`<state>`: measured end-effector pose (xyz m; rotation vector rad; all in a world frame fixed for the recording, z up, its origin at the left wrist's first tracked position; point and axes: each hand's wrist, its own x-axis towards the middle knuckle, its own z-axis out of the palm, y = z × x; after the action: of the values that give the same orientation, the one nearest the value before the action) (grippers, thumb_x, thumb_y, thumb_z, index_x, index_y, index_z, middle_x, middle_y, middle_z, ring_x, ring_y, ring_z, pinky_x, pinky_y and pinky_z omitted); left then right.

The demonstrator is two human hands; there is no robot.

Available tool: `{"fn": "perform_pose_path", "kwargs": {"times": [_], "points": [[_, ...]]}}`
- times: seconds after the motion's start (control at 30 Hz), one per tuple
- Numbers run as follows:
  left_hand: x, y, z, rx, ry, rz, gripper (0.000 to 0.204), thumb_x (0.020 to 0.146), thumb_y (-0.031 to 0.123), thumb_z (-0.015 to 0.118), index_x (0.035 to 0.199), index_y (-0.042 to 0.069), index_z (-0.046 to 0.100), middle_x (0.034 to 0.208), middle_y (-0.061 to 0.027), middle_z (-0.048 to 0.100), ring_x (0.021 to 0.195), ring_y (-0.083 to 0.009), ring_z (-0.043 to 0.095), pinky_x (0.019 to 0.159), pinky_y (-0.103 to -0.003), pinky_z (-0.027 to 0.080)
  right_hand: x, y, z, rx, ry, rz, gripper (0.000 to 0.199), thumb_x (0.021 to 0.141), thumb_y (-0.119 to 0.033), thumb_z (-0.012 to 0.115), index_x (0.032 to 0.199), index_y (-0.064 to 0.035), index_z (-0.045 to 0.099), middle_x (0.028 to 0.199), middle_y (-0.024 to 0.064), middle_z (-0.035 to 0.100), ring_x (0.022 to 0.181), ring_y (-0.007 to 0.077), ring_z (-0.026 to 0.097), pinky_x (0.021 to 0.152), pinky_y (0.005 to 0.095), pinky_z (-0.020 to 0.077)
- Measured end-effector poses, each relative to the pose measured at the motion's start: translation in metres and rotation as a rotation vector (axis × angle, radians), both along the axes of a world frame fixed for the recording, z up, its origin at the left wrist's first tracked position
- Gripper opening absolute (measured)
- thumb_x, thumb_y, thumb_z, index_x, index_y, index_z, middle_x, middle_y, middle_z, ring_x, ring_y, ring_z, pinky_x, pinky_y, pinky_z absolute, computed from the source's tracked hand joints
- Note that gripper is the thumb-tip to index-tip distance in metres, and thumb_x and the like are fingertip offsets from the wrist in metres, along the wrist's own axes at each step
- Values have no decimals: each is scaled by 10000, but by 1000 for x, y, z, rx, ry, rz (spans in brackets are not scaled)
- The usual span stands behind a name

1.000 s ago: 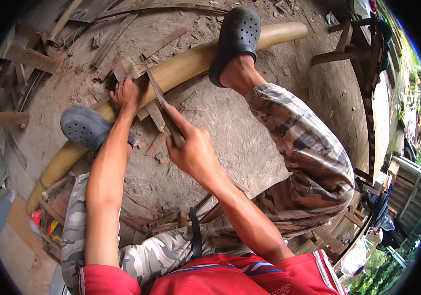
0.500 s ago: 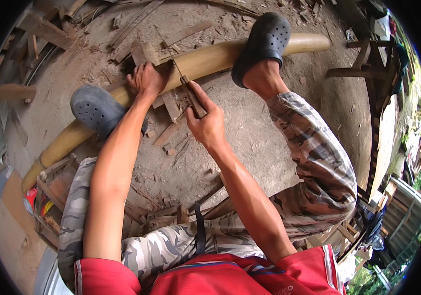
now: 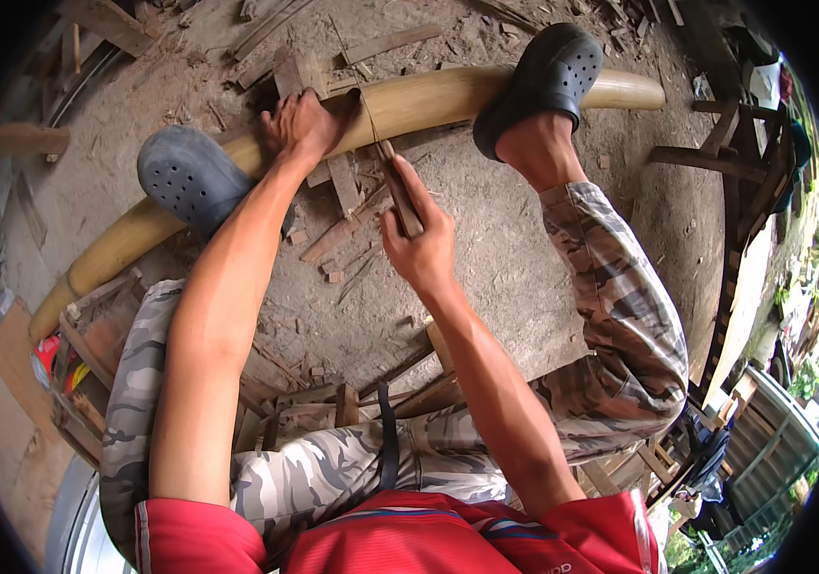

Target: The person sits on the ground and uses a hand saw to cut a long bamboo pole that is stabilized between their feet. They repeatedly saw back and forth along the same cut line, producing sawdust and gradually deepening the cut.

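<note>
A long yellowish bamboo pole (image 3: 428,100) lies across the ground, pinned under my two dark clogs, the left clog (image 3: 185,180) and the right clog (image 3: 555,75). My left hand (image 3: 302,129) is wrapped over the pole between them, next to a dark opening in its wall. In my right hand (image 3: 425,244) is the wooden handle of a handsaw (image 3: 402,196), with my fingers closed round it. The thin blade, seen almost edge-on, crosses the pole just right of my left hand and points away from me.
Wood scraps (image 3: 342,187) and chips litter the dirt floor around the pole. A wooden frame (image 3: 730,163) stands at the right. Planks and offcuts lie at the far left, and wooden slats (image 3: 333,407) lie below my legs.
The saw handle has drawn back slightly toward me from the pole, the blade still across it. My left hand keeps its place on the pole. The whole view has shifted a little.
</note>
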<state>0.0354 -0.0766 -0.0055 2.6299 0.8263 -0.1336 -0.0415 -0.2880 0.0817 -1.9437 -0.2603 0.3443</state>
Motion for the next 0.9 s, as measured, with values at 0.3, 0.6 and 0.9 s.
{"fn": "perform_pose_path", "kwargs": {"times": [0.3,0.6,0.9], "points": [[-2,7,-13,40,37,-15,773,844,728,586,1192,45,684,1272,-202,659,1298,-345,539,1118,-560,294,-30,-30,-4,-5,-76,12,673,815,47,617,1468,-69,504,1318,222,643,1165,330,658,982,348,537],[-12,11,-15,53,-86,24,772,885,699,543,1227,17,655,1258,-258,650,1300,-400,531,1154,-586,270,-71,-61,26,-53,107,57,697,793,80,622,1469,-39,497,1385,217,598,1266,344,574,1070,386,480],[1,19,-9,-22,-7,-52,737,864,710,578,1032,8,721,1041,-231,723,1115,-396,644,1003,-601,388,1,5,12,-20,200,-24,665,821,16,641,1467,-73,512,1311,205,660,1157,214,671,976,305,512]]}}
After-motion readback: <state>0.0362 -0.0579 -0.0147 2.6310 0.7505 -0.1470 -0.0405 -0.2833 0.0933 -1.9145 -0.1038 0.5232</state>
